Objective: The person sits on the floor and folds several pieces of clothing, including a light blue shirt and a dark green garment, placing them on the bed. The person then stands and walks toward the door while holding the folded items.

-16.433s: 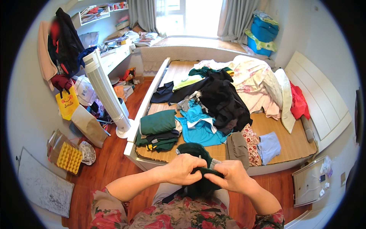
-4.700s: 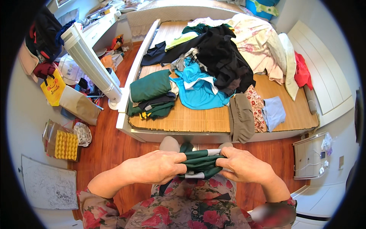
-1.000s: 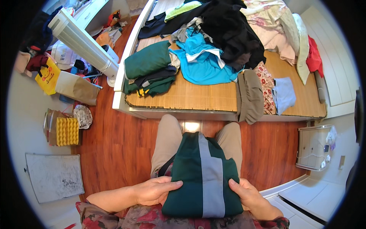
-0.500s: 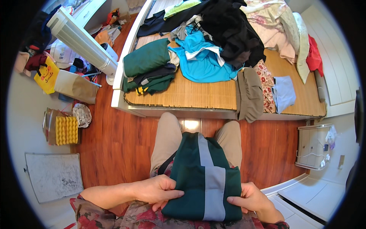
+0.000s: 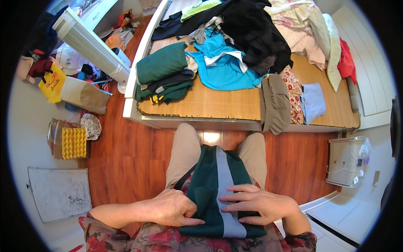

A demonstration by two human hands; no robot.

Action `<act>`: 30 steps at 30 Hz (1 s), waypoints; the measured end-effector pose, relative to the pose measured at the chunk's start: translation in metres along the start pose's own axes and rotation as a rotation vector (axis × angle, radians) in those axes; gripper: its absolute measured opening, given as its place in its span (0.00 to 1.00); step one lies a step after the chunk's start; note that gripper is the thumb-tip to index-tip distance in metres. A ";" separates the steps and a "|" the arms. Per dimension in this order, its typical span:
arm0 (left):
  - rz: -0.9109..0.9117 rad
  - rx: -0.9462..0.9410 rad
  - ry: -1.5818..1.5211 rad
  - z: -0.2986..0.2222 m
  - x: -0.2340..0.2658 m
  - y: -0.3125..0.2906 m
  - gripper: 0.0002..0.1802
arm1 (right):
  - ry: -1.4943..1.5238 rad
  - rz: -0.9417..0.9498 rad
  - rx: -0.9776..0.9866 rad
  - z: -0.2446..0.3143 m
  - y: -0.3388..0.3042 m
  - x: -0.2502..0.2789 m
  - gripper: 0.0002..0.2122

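Note:
Across my thighs lies a dark green garment [image 5: 206, 172] with a broad grey stripe down its middle, folded into a rough oblong. My left hand [image 5: 175, 208] is closed at its lower left edge, thumb lying on the cloth and the other fingers curled. Flat over the grey stripe and the right part of the garment rests my right hand [image 5: 262, 204], fingers spread and pointing left. Whatever is under the garment's lower layers is hidden.
Ahead stands a bed with a bamboo mat [image 5: 226, 105]. On it are a folded green stack [image 5: 161, 65], a blue shirt [image 5: 214, 63], black clothes [image 5: 252, 33] and brown folded cloth [image 5: 275, 103]. A tower fan [image 5: 90, 46] leans left; a small cabinet [image 5: 344, 161] stands right.
My right hand has let go of the garment's lower right edge and moved up and left onto its surface. The stripe, stepped before, now runs straighter. My left hand stays at the left edge.

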State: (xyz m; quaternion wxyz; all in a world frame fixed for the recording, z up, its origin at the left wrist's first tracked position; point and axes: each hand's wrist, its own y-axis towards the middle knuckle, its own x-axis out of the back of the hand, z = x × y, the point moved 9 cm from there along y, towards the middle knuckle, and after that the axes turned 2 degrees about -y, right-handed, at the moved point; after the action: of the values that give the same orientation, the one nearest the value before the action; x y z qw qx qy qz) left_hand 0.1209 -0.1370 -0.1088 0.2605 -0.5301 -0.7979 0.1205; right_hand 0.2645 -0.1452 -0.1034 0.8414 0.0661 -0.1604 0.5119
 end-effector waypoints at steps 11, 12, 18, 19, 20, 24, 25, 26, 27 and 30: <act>-0.660 -0.426 -0.031 0.085 0.040 0.064 0.16 | 0.348 -0.007 0.051 -0.029 0.000 -0.017 0.22; -0.588 -0.419 -0.053 0.089 0.032 0.074 0.17 | 0.347 -0.016 0.051 -0.028 -0.001 -0.016 0.22; -0.436 -0.228 -0.141 0.121 -0.011 0.087 0.27 | 0.336 -0.062 0.082 -0.024 -0.009 -0.016 0.23; -0.524 -0.349 -0.065 0.108 -0.004 0.082 0.27 | 0.342 -0.075 0.083 -0.025 -0.011 -0.017 0.23; -0.652 -0.318 -0.032 0.109 0.009 0.075 0.27 | 0.348 -0.087 0.084 -0.025 -0.012 -0.018 0.23; -0.775 -0.096 -0.047 0.116 0.031 0.053 0.27 | 0.367 -0.073 0.101 -0.023 -0.010 -0.018 0.23; -0.709 -0.021 -0.087 0.121 0.029 0.051 0.27 | 0.373 -0.070 0.104 -0.023 -0.010 -0.018 0.23; -0.663 -0.030 -0.261 0.124 0.030 0.047 0.26 | 0.378 -0.067 0.107 -0.023 -0.010 -0.018 0.23; -0.613 -0.038 -0.434 0.126 0.032 0.044 0.27 | 0.381 -0.059 0.116 -0.024 -0.010 -0.017 0.22; -0.596 -0.237 -0.726 0.081 0.045 0.040 0.34 | 0.413 -0.034 0.121 -0.031 -0.010 -0.020 0.22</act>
State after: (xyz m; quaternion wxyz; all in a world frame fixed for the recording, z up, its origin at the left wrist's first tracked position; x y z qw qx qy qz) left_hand 0.0941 -0.0730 -0.1821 -0.0737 -0.2280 -0.9626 0.1262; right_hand 0.2709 -0.1587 -0.1386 0.8594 0.0129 0.0476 0.5089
